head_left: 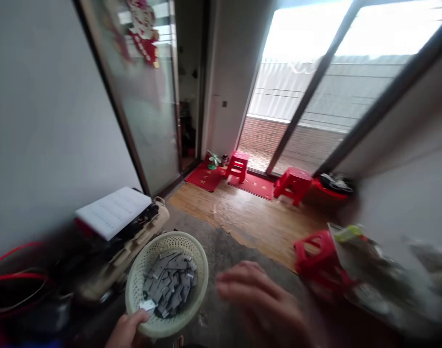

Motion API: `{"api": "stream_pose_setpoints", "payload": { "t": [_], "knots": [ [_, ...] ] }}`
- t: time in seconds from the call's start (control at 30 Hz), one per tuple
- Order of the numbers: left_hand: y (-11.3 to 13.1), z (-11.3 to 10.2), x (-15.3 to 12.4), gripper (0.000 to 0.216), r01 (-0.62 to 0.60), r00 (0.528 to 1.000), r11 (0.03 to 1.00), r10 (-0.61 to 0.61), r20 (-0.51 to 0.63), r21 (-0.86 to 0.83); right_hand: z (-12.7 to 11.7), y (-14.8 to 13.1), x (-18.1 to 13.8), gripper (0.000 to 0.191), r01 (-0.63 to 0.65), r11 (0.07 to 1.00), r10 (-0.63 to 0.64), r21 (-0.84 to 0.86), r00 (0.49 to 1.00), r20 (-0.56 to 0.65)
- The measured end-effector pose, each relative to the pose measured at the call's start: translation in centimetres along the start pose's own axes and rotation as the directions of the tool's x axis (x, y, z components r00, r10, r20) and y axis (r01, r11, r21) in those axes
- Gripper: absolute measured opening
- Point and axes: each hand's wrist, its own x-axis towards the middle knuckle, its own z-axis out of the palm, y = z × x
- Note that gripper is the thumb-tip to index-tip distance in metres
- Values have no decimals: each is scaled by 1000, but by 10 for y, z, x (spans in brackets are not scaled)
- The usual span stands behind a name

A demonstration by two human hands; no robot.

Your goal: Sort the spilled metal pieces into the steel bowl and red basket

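1. Large window [289, 92] was seen at back right; a brick wall [264, 133] was shown through it.
2. Frosted sliding door [148, 121] was located at left, with a red-and-gold decoration [144, 31] stuck on the glass.
3. Wood-look floor [249, 217] was bordered by a dark grey strip [224, 249] nearer the camera.
4. Two red mats [255, 186] were laid by the door and window.
5. Three red stools were noted: one between the mats [238, 165], one by the window [293, 184], one at right [317, 256], beside blurred clutter.
6. White box [114, 212] was set at a tilt at left, above dark items and a beige object [155, 224].
7. Pale perforated basket [203, 270] was held low in front, left of centre, tipped slightly toward the camera.
8. Right hand [264, 299] was raised just right of the basket, apart from it; fingers were stretched out, motion-blurred; finger spacing could not be told.
9. Left hand [124, 331] was clamped on the basket's near-left rim, thumb over the edge; other fingers were hidden.
10. Grey flat pieces [172, 280] were heaped loosely inside the basket.
11. One whitish piece [147, 305] was touched by the left thumb tip; whether it was pinched could not be told.
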Motion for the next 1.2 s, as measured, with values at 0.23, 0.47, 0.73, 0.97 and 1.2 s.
{"api": "stream_pose_setpoints", "payload": {
  "t": [0.23, 0.47, 0.73, 0.97, 1.2],
  "knots": [
    [-48, -10, -47, 18, -80, 991, 982, 61, -115, -169, 63, 96, -31, 83, -735, 544, 598, 404, 678, 427],
    [-102, 13, -81, 22, -31, 992, 972, 0, -129, -233, 48, 86, -77, 79, -821, 91, 600, 564, 497, 627],
    [-154, 25, -112, 20, -26, 990, 944, -22, -141, -329, 22, 87, -104, 67, -849, -89, 561, 520, 389, 731],
    [-168, 18, -139, 24, -62, 994, 916, 21, -107, -396, 17, 74, -116, 53, -892, -72, 581, 447, 327, 745],
    [-173, -4, -164, 39, -54, 997, 935, 70, 33, -350, 16, 63, -143, 56, -866, -64, 620, 497, 356, 700]
  ]
}}
